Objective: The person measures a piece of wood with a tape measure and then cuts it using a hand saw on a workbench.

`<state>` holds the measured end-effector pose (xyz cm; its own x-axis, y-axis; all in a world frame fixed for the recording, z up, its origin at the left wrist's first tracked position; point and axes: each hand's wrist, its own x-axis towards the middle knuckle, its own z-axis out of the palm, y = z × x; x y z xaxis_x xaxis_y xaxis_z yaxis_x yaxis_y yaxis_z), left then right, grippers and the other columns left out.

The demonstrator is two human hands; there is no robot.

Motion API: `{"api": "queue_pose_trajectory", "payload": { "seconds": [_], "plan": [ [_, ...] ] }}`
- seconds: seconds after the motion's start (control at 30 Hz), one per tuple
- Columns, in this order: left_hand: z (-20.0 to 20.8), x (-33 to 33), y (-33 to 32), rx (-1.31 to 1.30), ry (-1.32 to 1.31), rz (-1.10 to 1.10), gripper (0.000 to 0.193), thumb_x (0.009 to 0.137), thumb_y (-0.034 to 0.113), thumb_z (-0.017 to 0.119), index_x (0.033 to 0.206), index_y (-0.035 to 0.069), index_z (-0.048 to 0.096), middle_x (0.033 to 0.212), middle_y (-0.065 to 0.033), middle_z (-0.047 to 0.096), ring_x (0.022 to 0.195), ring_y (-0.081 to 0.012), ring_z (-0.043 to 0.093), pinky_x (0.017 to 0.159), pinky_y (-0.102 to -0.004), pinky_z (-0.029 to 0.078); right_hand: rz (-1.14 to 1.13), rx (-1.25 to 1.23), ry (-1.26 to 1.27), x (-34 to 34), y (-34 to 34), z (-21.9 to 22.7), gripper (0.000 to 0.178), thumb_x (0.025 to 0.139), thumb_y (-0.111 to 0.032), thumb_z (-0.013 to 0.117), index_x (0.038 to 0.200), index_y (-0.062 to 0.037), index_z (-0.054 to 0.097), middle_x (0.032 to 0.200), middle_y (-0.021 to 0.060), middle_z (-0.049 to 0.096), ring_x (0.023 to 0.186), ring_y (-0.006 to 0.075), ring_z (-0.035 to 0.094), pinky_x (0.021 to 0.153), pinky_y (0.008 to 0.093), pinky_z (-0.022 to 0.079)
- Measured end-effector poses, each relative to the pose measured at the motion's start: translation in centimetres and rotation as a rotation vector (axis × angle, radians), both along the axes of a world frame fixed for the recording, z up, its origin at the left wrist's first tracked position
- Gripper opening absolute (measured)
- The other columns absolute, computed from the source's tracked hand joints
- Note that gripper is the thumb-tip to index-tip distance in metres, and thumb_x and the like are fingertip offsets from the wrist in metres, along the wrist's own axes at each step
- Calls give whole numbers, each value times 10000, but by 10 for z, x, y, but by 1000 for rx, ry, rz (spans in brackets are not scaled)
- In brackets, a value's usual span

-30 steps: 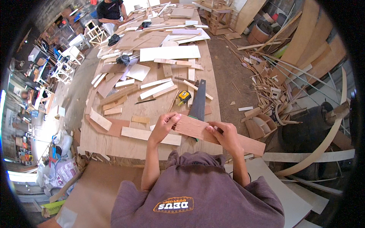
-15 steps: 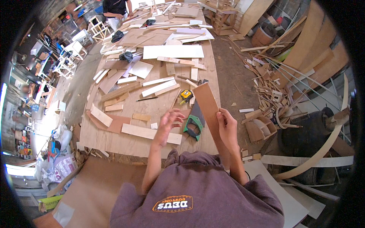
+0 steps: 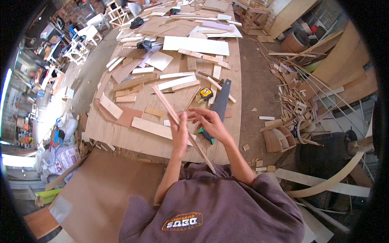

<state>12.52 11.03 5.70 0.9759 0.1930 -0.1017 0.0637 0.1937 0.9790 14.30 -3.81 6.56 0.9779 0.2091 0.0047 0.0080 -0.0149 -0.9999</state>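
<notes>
My left hand (image 3: 179,131) grips a long, narrow wooden board (image 3: 165,102), turned so mostly its thin edge shows. The board slants from the upper left down toward my chest, above the near end of the workbench. Close by on its right, my right hand (image 3: 211,125) has its fingers apart and holds nothing; whether a fingertip touches the board I cannot tell. Under and beyond the right hand lies a handsaw (image 3: 221,101) with a green and black handle, partly hidden by that hand. A yellow and black tape measure (image 3: 206,94) rests left of the saw blade.
Wood offcuts and a white panel (image 3: 196,45) cover much of the wooden workbench (image 3: 121,142). A pale plank (image 3: 156,128) lies near its front edge. Scrap wood (image 3: 289,91) is heaped on the floor at right, near a black drum (image 3: 322,156). Plastic sacks (image 3: 67,156) stand at left.
The board has passed from my right hand to my left, moved left and turned from broad face to edge. My right hand has let go, and the saw blade is now uncovered.
</notes>
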Motion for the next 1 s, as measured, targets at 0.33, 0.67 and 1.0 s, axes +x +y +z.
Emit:
{"api": "queue_pose_trajectory", "payload": {
  "seconds": [0.33, 0.67, 1.0],
  "plan": [
    [18, -8, 66, 837, -138, 110, 800, 876, 433, 726, 1477, 12, 407, 1146, -213, 537, 1072, -357, 576, 920, -439, 480, -113, -1029, 54, -37, -1, -226, 735, 777, -168, 752, 1367, 18, 354, 1201, 279, 555, 1063, 463, 585, 873, 518, 503],
    [-20, -1, 52, 1121, -73, -433, 889, 727, 557, 786, 1480, 206, 468, 1081, -162, 603, 1064, -329, 565, 935, -458, 471, -510, -723, -163, -49, -79, -157, 289, 836, -112, 658, 1055, 56, 573, 842, 229, 615, 789, 428, 607, 717, 458, 487],
    [-157, 51, -100, 1247, -386, -947, 812, 704, 451, 827, 1427, 237, 526, 1254, -154, 564, 1266, -341, 472, 1039, -491, 416, -1013, -239, 326, -165, -162, -35, 351, 948, -355, 675, 932, -4, 683, 718, -34, 538, 682, 68, 462, 614, 269, 406]
  ]
}}
